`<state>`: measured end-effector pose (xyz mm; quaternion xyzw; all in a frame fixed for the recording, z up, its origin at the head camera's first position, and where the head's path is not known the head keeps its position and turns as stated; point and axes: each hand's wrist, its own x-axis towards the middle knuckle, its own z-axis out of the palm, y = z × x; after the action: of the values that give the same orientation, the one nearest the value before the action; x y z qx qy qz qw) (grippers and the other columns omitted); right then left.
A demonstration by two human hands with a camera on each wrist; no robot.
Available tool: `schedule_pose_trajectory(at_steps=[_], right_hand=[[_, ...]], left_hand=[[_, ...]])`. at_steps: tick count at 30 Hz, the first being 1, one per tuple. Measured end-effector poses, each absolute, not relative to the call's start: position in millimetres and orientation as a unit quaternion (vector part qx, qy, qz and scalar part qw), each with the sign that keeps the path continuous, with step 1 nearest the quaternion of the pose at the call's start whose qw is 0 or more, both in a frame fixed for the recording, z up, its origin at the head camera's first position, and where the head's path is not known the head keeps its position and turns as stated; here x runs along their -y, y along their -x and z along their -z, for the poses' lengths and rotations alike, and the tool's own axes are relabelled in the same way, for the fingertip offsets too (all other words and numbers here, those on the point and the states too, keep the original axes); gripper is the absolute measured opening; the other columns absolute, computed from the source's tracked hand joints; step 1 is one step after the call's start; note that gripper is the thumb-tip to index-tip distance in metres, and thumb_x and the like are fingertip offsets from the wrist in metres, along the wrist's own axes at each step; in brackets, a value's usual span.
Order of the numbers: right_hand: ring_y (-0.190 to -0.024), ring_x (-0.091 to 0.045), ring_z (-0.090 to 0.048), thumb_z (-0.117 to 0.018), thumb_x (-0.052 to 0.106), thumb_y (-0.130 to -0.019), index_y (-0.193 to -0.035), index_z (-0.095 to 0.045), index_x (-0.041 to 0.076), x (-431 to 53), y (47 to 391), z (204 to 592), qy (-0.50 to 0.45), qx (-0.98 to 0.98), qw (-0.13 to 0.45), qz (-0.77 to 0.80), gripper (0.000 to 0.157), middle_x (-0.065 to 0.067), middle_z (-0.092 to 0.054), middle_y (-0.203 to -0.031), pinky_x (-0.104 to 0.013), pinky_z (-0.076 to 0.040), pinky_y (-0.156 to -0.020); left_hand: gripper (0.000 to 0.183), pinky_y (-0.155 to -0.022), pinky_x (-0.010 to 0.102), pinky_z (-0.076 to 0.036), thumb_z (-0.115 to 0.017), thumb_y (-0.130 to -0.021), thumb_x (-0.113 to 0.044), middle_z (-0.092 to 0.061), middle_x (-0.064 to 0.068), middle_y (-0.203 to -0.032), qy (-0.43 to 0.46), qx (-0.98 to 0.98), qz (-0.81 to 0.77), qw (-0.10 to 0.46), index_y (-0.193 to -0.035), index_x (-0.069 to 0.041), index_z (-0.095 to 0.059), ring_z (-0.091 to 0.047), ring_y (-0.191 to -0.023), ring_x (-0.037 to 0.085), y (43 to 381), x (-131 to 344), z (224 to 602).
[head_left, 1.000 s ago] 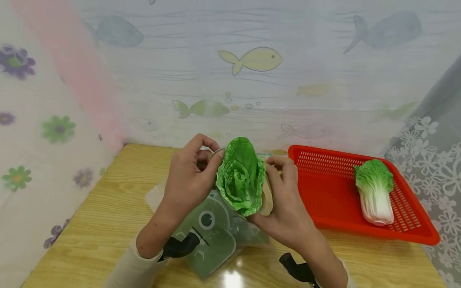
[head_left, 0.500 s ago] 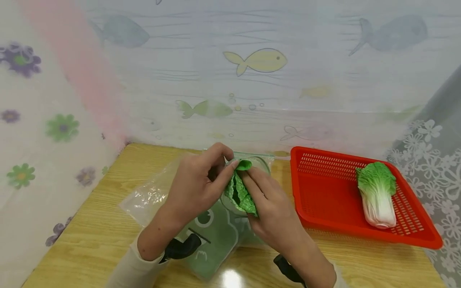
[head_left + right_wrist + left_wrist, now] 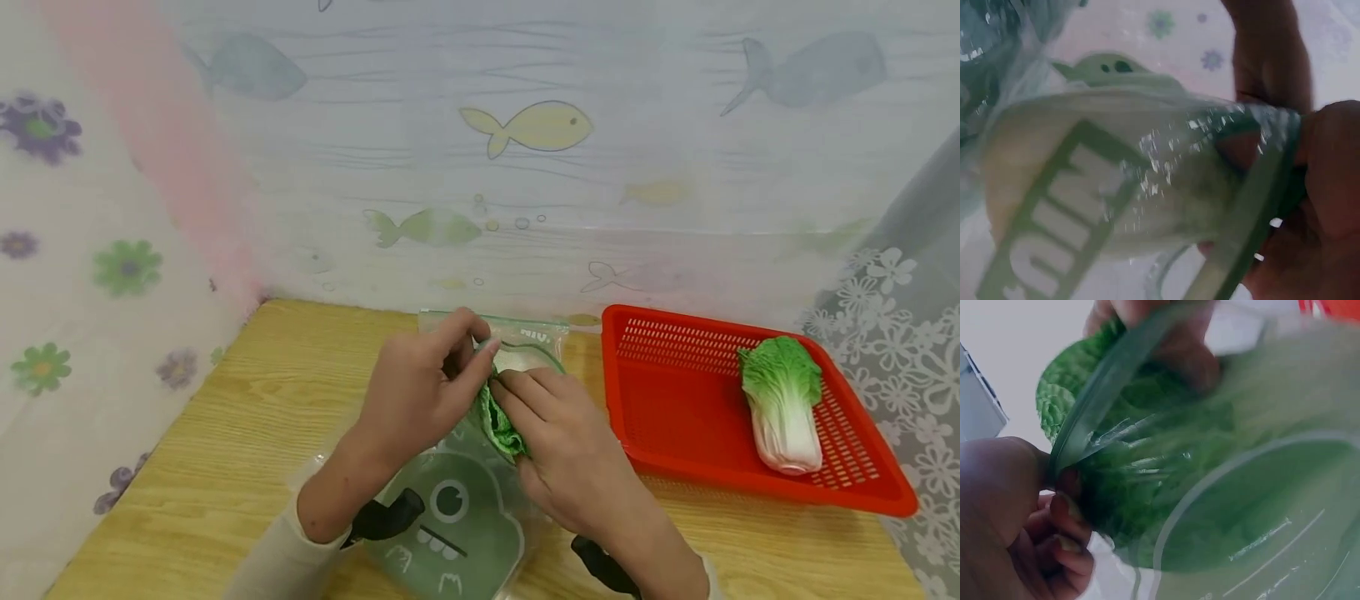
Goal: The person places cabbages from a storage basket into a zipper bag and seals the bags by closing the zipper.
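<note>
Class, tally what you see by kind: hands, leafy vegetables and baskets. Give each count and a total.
Hands: 2 (left hand, right hand)
Leafy vegetables: 2 (green-and-white cabbage in the basket, green leafy one between the hands)
Baskets: 1 (red basket)
Total: 5

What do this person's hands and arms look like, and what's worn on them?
The left hand and right hand show no gloves. The left sleeve is long and cream; only a pale edge of the right sleeve shows. Each wrist has a smooth, rounded black piece, without visible markings.
</note>
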<state>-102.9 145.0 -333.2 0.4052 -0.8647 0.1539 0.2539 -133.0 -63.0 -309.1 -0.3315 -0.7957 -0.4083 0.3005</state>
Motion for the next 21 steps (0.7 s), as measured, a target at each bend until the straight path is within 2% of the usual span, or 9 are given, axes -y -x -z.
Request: schedule_pose_trajectory(at_steps=[2, 5, 6, 8, 10, 12, 15, 19, 21], right_hand=[[-0.127, -0.024, -0.057, -0.066, 0.007, -0.090, -0.142, -0.062, 0.008, -151, 105, 332, -0.407, 0.867, 0.204, -0.200, 0.053, -0.004, -0.060, -0.143, -0.046, -0.054, -0.103], [-0.142, -0.022, -0.050, -0.087, 0.020, -0.088, -0.157, -0.048, 0.015, -161, 108, 328, -0.390, 0.862, 0.125, -0.298, 0.079, 0.000, -0.050, -0.157, -0.050, -0.049, -0.112], [-0.145, -0.022, -0.048, -0.090, 0.021, -0.086, -0.159, -0.045, 0.016, -164, 109, 327, -0.383, 0.857, 0.110, -0.326, 0.086, 0.000, -0.048, -0.159, -0.052, -0.048, -0.113], [-0.146, -0.022, -0.049, -0.092, 0.019, -0.085, -0.160, -0.045, 0.017, -168, 109, 326, -0.376, 0.846, 0.099, -0.365, 0.088, 0.001, -0.048, -0.160, -0.052, -0.049, -0.113], [-0.141, -0.023, -0.053, -0.091, 0.017, -0.086, -0.154, -0.054, 0.017, -168, 109, 325, -0.376, 0.835, 0.114, -0.386, 0.078, 0.000, -0.054, -0.154, -0.047, -0.051, -0.111], [-0.132, -0.022, -0.059, -0.089, 0.010, -0.087, -0.143, -0.065, 0.014, -165, 110, 325, -0.380, 0.823, 0.145, -0.397, 0.061, -0.002, -0.060, -0.143, -0.039, -0.053, -0.108], [-0.119, -0.019, -0.063, -0.089, 0.007, -0.086, -0.129, -0.073, 0.013, -156, 110, 329, -0.378, 0.814, 0.195, -0.396, 0.046, -0.002, -0.063, -0.129, -0.028, -0.054, -0.101], [-0.104, -0.018, -0.064, -0.087, 0.000, -0.084, -0.122, -0.076, 0.010, -146, 104, 335, -0.360, 0.819, 0.260, -0.363, 0.040, -0.002, -0.066, -0.117, -0.028, -0.055, -0.085], [-0.098, -0.019, -0.063, -0.080, -0.004, -0.084, -0.115, -0.078, 0.009, -141, 101, 338, -0.342, 0.825, 0.291, -0.342, 0.034, -0.002, -0.066, -0.111, -0.030, -0.055, -0.077]], left_hand=[[0.006, -0.048, 0.025, -0.039, -0.070, -0.105, -0.014, -0.046, -0.009, -0.061, 0.311, 0.800, 0.433, 0.277, -0.101, -0.010, -0.067, -0.040, -0.048, 0.002, 137, 67, 310], [0.006, -0.047, 0.028, -0.036, -0.067, -0.107, -0.019, -0.045, -0.010, -0.061, 0.290, 0.794, 0.472, 0.251, -0.105, -0.013, -0.067, -0.039, -0.047, 0.006, 141, 75, 308], [0.006, -0.047, 0.029, -0.035, -0.066, -0.108, -0.020, -0.045, -0.010, -0.060, 0.287, 0.790, 0.483, 0.245, -0.106, -0.014, -0.067, -0.039, -0.047, 0.008, 142, 78, 308], [0.005, -0.047, 0.029, -0.032, -0.066, -0.108, -0.020, -0.044, -0.010, -0.059, 0.286, 0.784, 0.497, 0.240, -0.107, -0.015, -0.066, -0.038, -0.046, 0.010, 142, 80, 305], [0.004, -0.047, 0.029, -0.032, -0.065, -0.108, -0.019, -0.043, -0.009, -0.059, 0.296, 0.776, 0.504, 0.236, -0.107, -0.016, -0.067, -0.037, -0.046, 0.011, 143, 80, 304], [0.002, -0.047, 0.028, -0.032, -0.065, -0.108, -0.017, -0.042, -0.009, -0.059, 0.314, 0.770, 0.503, 0.236, -0.107, -0.016, -0.067, -0.036, -0.047, 0.009, 142, 78, 303], [0.003, -0.047, 0.026, -0.032, -0.065, -0.107, -0.014, -0.041, -0.010, -0.060, 0.350, 0.763, 0.486, 0.245, -0.105, -0.016, -0.066, -0.035, -0.048, 0.005, 140, 70, 303], [0.003, -0.047, 0.022, -0.032, -0.065, -0.107, -0.013, -0.041, -0.010, -0.060, 0.392, 0.764, 0.439, 0.264, -0.104, -0.012, -0.066, -0.034, -0.049, 0.000, 136, 60, 307], [0.003, -0.047, 0.020, -0.032, -0.066, -0.106, -0.012, -0.043, -0.009, -0.060, 0.407, 0.766, 0.413, 0.276, -0.103, -0.012, -0.066, -0.034, -0.050, 0.000, 135, 57, 309]])
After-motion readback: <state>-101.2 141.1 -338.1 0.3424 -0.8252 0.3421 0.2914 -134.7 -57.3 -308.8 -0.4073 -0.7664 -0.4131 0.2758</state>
